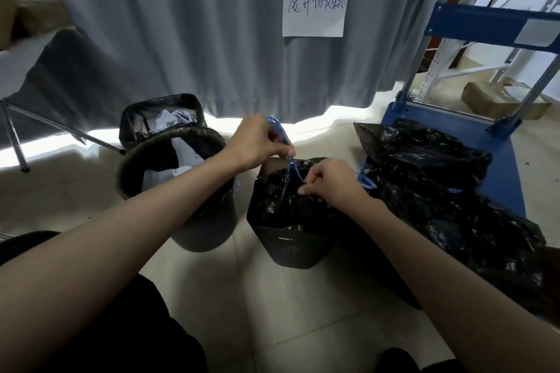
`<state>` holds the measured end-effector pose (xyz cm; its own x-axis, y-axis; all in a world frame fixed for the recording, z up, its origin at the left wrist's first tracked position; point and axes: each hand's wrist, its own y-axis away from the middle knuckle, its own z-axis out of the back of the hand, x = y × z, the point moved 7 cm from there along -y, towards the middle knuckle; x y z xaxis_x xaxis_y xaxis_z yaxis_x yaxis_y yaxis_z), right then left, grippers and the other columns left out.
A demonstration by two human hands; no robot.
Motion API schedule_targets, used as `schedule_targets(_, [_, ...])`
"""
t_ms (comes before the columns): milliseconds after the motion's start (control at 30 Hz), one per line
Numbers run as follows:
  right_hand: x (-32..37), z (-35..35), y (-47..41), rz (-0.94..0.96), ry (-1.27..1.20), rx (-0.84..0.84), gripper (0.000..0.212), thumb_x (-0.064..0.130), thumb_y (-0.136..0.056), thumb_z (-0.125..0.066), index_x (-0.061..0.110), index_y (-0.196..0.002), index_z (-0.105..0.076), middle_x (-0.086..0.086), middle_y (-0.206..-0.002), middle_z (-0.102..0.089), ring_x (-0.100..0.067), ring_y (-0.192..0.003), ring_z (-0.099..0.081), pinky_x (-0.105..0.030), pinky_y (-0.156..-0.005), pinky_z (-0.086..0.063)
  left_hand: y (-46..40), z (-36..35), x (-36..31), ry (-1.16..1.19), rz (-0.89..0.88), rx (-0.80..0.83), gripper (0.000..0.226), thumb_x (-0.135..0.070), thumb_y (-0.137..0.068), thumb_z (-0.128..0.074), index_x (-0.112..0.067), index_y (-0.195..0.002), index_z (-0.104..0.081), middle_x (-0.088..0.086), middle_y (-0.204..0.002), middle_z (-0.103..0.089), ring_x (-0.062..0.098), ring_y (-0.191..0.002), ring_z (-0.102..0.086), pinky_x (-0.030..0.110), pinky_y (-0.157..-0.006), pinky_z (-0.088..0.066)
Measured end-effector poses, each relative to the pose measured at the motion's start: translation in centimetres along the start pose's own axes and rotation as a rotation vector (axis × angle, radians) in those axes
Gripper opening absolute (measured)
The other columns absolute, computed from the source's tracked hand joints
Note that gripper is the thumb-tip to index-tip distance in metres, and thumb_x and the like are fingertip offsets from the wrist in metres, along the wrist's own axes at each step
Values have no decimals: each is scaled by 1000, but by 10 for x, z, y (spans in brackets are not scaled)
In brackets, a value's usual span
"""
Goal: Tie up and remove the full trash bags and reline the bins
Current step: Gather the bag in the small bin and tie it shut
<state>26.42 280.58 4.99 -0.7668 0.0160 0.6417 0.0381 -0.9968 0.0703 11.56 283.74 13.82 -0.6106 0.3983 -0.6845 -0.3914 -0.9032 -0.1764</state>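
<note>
A small black square bin (291, 247) stands on the floor in front of me, lined with a black trash bag (281, 194) gathered at its top. A thin blue drawstring (292, 168) runs up out of the bag's mouth. My left hand (257, 139) is raised above the bin and grips the upper end of the drawstring. My right hand (330, 182) pinches the string and the bunched bag top just below. To the left stand a round black bin (206, 221) and behind it a second lined bin (160, 118), both with white paper inside.
Tied black trash bags (439, 185) with blue strings lie heaped to the right, against a blue platform trolley (485, 130). A grey curtain (181, 24) with a handwritten paper sign (315, 7) hangs behind. Metal legs (18, 142) stand at left; a cardboard box (497, 100) lies far right.
</note>
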Motion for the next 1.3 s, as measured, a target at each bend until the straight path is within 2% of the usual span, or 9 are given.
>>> schedule_targets(167, [-13,56,-5,-18,-64,-265,32,32,-71,-86,18,-96,-72,-2,-91,-69,-18,-84,-63,-30,-77,-51,-7,1,1,-33,4,-5,12,-24,-69,-87,-17,-73,-78,-10,-60,-65,-5,-52,-55,14,-54,-39])
schedule_targets(267, [-30,47,-2,-96,105,-128,54,34,-71,-85,16,-117,-62,-8,-114,-64,-27,-107,-57,-40,-93,-49,-6,-3,-1,-44,6,19,14,-23,-70,-87,-12,-75,-79,-8,-66,-70,-2,-58,-59,13,-57,-42])
schedule_targets(500, [-33,35,5,-90,167,-181,35,11,-81,-73,12,-99,-43,-13,-89,-63,-33,-81,-61,-42,-73,-53,-7,-5,1,-77,25,23,19,-27,-70,-86,-11,-74,-77,-3,-69,-72,8,-66,-66,24,-62,-49])
schedule_targets(667, [-24,29,3,-126,-310,-38,26,-6,-81,-65,4,-100,-52,-21,-77,-69,-24,-53,-65,-23,-44,-46,-8,-3,1,-98,29,21,19,-28,-70,-86,-11,-72,-76,0,-72,-73,15,-72,-69,29,-64,-50])
schedule_targets(833, [-6,31,1,-73,-683,110,21,2,-89,-53,-4,-88,-72,-20,-80,-70,-25,-71,-70,-24,-63,-56,-8,6,1,-112,22,-4,17,-29,-71,-85,-18,-66,-74,-7,-60,-68,-3,-51,-55,9,-48,-34])
schedule_targets(967, [5,35,-1,-45,-888,162,37,-5,-88,-35,-6,-97,-71,-24,-91,-73,-30,-92,-73,-30,-81,-59,-6,13,-2,-77,9,-10,11,-24,-72,-85,-16,-76,-78,-19,-55,-65,-8,-53,-58,6,-51,-37])
schedule_targets(1033, [8,38,-1,11,-845,159,32,-11,-91,-42,-1,-102,-71,-20,-95,-73,-25,-96,-73,-28,-86,-58,-5,15,-5,-48,-4,-14,9,-21,-72,-84,-15,-78,-78,-18,-57,-67,-7,-57,-62,7,-56,-43])
schedule_targets(1133, [5,39,-1,34,-785,111,25,-14,-89,-55,-2,-106,-69,-19,-93,-72,-23,-90,-73,-26,-85,-58,-3,16,-9,-17,-17,-6,8,-18,-72,-84,-15,-75,-77,-20,-55,-66,-9,-54,-60,4,-55,-41])
schedule_targets(1300, [-1,43,-5,6,-733,4,17,7,-96,-59,-5,-104,-70,-11,-81,-69,-16,-72,-69,-19,-72,-58,-2,14,-13,11,-1,22,9,-20,-71,-85,-17,-75,-77,-18,-59,-68,-8,-56,-61,5,-56,-41])
